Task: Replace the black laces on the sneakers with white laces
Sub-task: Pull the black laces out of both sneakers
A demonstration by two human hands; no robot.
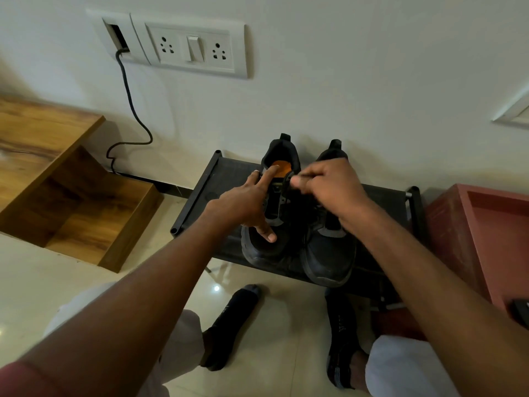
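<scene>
Two black sneakers (297, 224) were set side by side on a low black rack (206, 190) against the wall. The left hand (249, 199) was spread over the left sneaker, fingers straight, nothing grasped. A black lace (286, 181) was pinched by the right hand (329, 187), which hid most of the right sneaker's top. The lacing was hard to make out against the dark shoes.

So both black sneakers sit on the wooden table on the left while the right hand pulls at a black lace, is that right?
Not quite. The head view shows the sneakers on a black rack against the wall, not the wooden table. The right hand does pinch a black lace.
</scene>
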